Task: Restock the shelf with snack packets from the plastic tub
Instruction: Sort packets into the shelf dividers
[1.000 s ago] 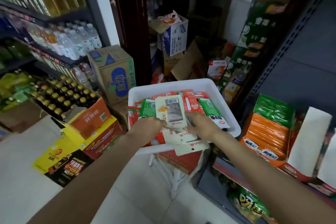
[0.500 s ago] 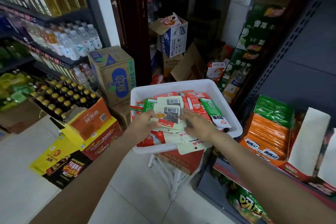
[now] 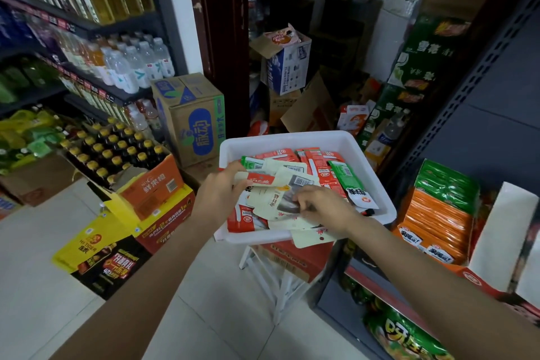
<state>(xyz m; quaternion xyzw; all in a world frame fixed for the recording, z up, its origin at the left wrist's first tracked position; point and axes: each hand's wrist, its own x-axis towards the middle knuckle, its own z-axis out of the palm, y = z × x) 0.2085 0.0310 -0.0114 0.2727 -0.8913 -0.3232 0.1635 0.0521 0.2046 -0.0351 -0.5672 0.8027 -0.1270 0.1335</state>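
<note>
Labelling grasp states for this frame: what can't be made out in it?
Head view only:
- Right hand: fingertips curl into the pale packets; the grip underneath is hidden.
- Left hand: its back covers what lies under it besides the red-striped packet.
- White tub: bottom layer buried by packets.
- Packet print: too blurred to read.

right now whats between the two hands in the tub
In the head view, cream snack packets lie overlapped between the left hand and right hand, inside the white tub.

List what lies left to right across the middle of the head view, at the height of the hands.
Crate of yellow-capped bottles → left hand → cream packets → right hand → tub's right rim → orange packets → white box.
</note>
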